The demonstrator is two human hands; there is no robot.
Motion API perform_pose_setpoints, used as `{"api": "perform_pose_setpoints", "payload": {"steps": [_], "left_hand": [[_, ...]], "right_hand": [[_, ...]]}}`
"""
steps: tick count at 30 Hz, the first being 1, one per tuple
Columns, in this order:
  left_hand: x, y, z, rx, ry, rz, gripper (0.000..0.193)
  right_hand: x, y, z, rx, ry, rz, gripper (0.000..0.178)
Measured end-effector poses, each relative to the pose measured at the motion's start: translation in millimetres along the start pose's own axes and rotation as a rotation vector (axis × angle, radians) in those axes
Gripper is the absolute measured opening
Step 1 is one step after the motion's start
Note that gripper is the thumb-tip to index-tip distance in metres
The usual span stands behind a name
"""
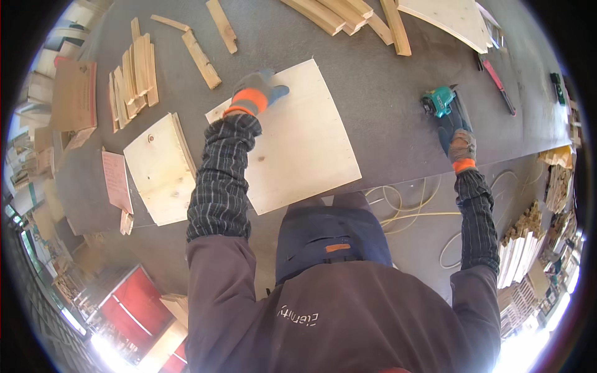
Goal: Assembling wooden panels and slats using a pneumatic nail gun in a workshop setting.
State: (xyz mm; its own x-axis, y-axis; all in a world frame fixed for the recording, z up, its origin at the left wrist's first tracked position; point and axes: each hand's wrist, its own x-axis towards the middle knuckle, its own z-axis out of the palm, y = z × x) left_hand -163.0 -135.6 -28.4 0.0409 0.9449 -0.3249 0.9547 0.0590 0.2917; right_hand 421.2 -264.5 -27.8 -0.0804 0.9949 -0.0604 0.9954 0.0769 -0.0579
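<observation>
My left hand point(258, 92), in a grey and blue work glove with an orange cuff, lies over the upper left edge of a pale plywood panel point(305, 137). Its thumb and fingers are spread on the wood, and it holds nothing. Off to the right, my gloved right hand point(459, 142) is closed around the dark rear part of a small teal power tool point(441, 101) at the tabletop. That tool's exact kind cannot be made out, and the fingers' undersides are hidden.
Left of the panel sit stacked plywood pieces point(163, 171), a pink paper sheet point(117, 181) and several wood strips point(138, 71). More boards point(444, 18) lie at the far side. A red-handled tool point(494, 79) rests at right. Yellowish hose point(413, 214) coils on the floor.
</observation>
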Motion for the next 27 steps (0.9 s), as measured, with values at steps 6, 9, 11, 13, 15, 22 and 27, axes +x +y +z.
{"api": "perform_pose_setpoints", "payload": {"steps": [6, 9, 11, 13, 15, 22, 27], "left_hand": [[-53, 54, -94, -0.407, -0.066, 0.113, 0.033], [-110, 86, -144, -0.381, 0.065, 0.265, 0.024], [-153, 108, -177, -0.287, 0.177, 0.45, 0.021], [-186, 130, -193, -0.125, 0.273, 0.674, 0.022], [-218, 142, -194, -0.051, 0.347, 0.82, 0.025], [-267, 114, -96, -0.078, 0.342, 0.738, 0.025], [-317, 100, -41, -0.156, 0.472, 0.531, 0.025]], "right_hand": [[-23, -124, -50, 0.899, -0.028, 0.131, 0.072], [-26, -186, -78, 1.231, -0.152, 0.092, 0.086], [-20, -217, -105, 1.289, -0.161, 0.02, 0.085], [-18, -234, -128, 1.267, -0.172, -0.158, 0.082], [-16, -242, -114, 1.236, -0.102, -0.234, 0.069], [-23, -235, -64, 0.741, 0.291, -0.445, 0.052], [-45, -237, -32, 0.658, 0.259, -0.426, 0.057]]}}
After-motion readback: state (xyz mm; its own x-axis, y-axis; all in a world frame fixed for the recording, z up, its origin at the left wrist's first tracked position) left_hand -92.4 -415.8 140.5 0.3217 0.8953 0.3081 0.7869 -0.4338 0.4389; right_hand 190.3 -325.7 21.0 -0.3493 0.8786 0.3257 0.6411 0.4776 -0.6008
